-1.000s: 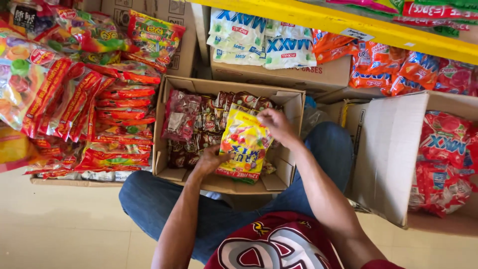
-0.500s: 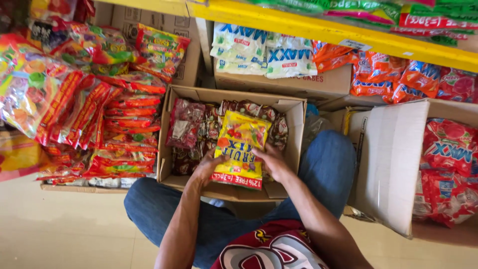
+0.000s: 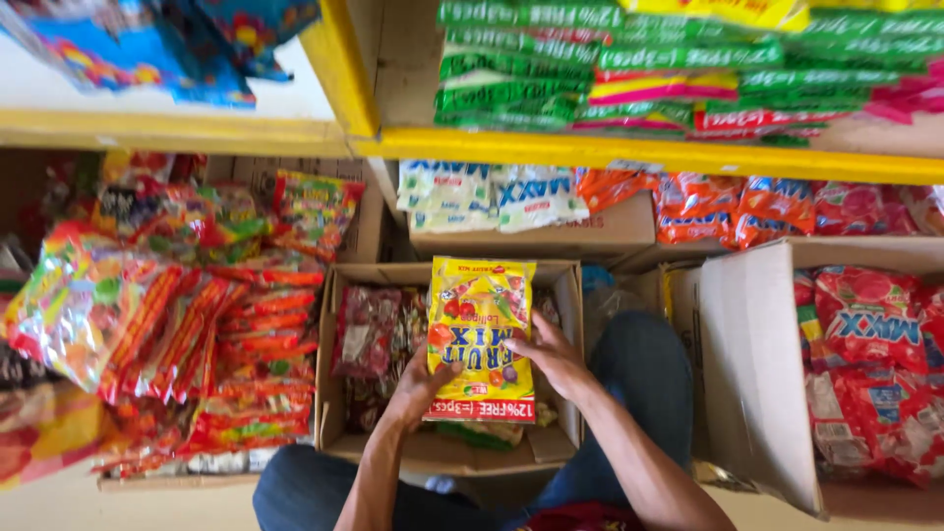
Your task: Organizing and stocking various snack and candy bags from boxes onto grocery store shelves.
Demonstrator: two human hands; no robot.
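Note:
Both of my hands hold a yellow candy bag (image 3: 480,334) printed with fruit pictures, flat and facing me, over an open cardboard box (image 3: 339,433) that rests on my lap. My left hand (image 3: 421,383) grips the bag's lower left edge. My right hand (image 3: 553,356) grips its right edge. Dark red and clear sweet packets (image 3: 369,334) fill the box under the bag.
Orange and red snack packs (image 3: 226,354) are piled at the left. A second open box (image 3: 757,393) with red sweet bags (image 3: 875,364) stands at the right. Yellow-edged shelves (image 3: 610,152) above carry green, red and blue packets. White and orange bags (image 3: 531,197) sit behind the lap box.
My hands have turned the yellow bag upright and lifted it a little above the box. The view has tilted up, so more of the shelves shows.

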